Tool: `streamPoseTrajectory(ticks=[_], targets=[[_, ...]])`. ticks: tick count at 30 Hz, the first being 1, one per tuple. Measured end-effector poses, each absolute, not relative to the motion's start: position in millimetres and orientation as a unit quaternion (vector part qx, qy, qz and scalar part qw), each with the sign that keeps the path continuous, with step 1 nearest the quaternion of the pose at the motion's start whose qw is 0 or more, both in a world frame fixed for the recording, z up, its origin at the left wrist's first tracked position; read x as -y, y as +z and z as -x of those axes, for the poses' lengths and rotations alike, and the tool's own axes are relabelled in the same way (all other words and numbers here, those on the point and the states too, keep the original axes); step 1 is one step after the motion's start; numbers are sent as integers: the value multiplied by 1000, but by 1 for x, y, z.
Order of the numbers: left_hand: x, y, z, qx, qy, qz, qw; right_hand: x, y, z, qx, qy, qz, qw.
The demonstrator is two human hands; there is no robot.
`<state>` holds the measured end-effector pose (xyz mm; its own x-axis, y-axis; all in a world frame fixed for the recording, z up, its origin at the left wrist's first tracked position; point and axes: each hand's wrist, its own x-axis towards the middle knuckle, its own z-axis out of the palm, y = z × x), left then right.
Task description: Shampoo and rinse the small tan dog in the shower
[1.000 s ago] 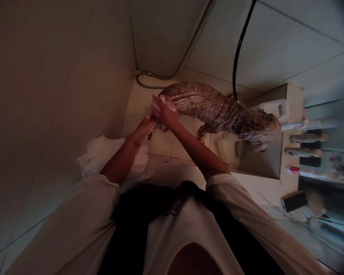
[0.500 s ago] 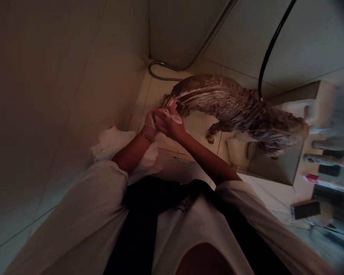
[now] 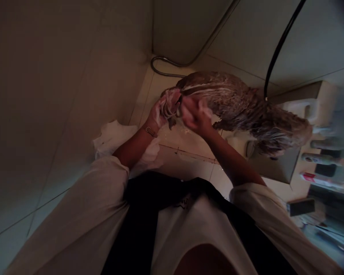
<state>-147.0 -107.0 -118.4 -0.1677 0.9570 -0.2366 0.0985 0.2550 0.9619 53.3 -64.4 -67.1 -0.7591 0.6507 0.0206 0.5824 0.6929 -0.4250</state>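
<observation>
Head view: soapy dog [image 3: 240, 107] on the tiled floor [image 3: 186, 145].
Left hand [image 3: 158, 114] clenches its wet rear fur; right hand [image 3: 195, 114] presses its flank, grip unclear; walls close left and far.

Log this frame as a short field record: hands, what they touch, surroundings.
setting: tiled shower corner, dim light
left hand: soapy, fingers in the wet fur at the dog's near end
right hand: soapy, on the dog's fur beside the left hand
dog: brown, wet, lathered with white suds, standing on the floor
hose: metal, looped on the floor in the corner
cable: black, running down the wall to the dog
cloth: white, under the left forearm
bottles: on a shelf at right, blurred
</observation>
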Motion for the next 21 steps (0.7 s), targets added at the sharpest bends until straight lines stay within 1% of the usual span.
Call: streamPoseTrajectory(ticks=[2, 3, 5, 7, 11, 15, 18, 19, 21], targets=[[108, -108, 139, -612, 496, -282, 547, 60, -64, -26, 883, 175, 418, 127], [109, -102, 136, -608, 513, -218, 566, 63, -64, -11, 874, 179, 436, 114], [111, -93, 130, -598, 538, -125, 580, 74, -70, 15, 885, 201, 416, 59], [112, -87, 128, -571, 573, -91, 581, 84, -80, 25, 902, 212, 373, 50], [107, -81, 128, -440, 643, -26, 627, 90, -92, 11, 906, 178, 376, 85], [107, -78, 127, -312, 658, 50, 684, 88, -94, -5, 926, 155, 330, 100], [110, -72, 124, -287, 667, 80, 683, 90, -96, -12, 932, 130, 316, 119], [111, -70, 125, -289, 672, 88, 676, 92, -98, -16, 933, 123, 318, 115], [112, -68, 131, -311, 684, 105, 651, 99, -104, -28, 935, 120, 324, 75]])
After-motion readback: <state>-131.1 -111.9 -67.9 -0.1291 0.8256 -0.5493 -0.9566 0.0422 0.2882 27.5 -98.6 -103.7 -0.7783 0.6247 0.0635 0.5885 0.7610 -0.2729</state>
